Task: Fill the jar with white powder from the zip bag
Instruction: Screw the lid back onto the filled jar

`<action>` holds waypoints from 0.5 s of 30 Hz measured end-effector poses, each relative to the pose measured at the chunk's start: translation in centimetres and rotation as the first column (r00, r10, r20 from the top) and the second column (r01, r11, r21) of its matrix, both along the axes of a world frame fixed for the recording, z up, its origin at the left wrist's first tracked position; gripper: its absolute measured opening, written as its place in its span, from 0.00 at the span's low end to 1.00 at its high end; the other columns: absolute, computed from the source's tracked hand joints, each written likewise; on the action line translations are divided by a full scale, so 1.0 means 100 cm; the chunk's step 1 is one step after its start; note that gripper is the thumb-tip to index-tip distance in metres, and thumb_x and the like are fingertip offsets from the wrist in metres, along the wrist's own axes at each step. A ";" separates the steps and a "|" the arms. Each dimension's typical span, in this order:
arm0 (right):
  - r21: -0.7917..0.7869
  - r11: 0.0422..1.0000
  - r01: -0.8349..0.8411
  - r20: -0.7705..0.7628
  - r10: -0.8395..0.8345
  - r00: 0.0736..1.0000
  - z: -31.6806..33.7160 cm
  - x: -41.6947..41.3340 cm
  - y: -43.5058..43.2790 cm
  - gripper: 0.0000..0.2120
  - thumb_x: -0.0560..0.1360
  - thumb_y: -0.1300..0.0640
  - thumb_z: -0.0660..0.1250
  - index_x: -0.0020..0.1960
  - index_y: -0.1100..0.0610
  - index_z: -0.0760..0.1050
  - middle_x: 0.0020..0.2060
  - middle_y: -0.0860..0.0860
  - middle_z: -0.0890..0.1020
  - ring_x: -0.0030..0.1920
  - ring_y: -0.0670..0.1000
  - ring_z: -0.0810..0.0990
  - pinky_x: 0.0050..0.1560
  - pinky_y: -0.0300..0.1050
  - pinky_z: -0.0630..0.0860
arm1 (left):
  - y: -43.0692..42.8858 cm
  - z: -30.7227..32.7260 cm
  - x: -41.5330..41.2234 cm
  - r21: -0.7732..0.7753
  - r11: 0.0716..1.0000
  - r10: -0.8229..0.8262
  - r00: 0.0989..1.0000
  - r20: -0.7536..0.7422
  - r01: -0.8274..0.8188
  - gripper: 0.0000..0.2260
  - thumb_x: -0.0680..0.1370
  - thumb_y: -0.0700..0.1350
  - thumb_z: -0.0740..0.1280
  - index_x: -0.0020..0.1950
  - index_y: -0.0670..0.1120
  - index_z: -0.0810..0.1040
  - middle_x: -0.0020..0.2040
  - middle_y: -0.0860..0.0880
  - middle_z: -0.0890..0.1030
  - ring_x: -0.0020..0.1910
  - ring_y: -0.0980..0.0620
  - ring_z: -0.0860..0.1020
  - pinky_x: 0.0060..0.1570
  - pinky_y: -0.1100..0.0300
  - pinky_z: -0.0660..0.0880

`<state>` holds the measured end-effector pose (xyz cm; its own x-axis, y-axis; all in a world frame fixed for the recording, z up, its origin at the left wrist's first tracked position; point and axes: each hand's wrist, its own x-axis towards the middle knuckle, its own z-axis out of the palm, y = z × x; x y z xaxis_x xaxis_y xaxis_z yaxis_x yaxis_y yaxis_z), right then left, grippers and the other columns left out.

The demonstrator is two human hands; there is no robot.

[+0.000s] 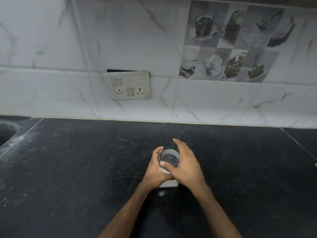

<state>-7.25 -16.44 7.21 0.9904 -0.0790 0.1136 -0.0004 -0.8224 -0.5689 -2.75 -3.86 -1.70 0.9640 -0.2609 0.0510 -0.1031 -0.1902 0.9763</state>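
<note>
Hands, two of them, meet at one open glass jar (169, 159) standing upright on a black countertop (68, 169): left hand (157, 170) wrapped around its side, right hand (184, 164) loosely spread over its rim, thumb touching, beneath one wall socket plate (128, 85).

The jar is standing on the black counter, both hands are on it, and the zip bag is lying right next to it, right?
Not quite. The head view shows no zip bag anywhere. The rest holds: the jar stands on the black counter, with the left hand wrapped round its side and the right hand over its right side, thumb on the rim.
</note>
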 end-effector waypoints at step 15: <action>-0.044 0.986 -0.158 -0.098 0.153 0.983 0.004 0.007 -0.003 0.45 0.68 0.46 0.75 0.78 0.47 0.55 0.75 0.48 0.67 0.75 0.49 0.64 0.74 0.51 0.64 | 0.000 0.003 -0.002 0.002 1.000 -0.010 1.000 0.016 0.010 0.49 0.56 0.49 0.83 0.71 0.54 0.59 0.64 0.59 0.73 0.61 0.64 0.75 0.60 0.68 0.71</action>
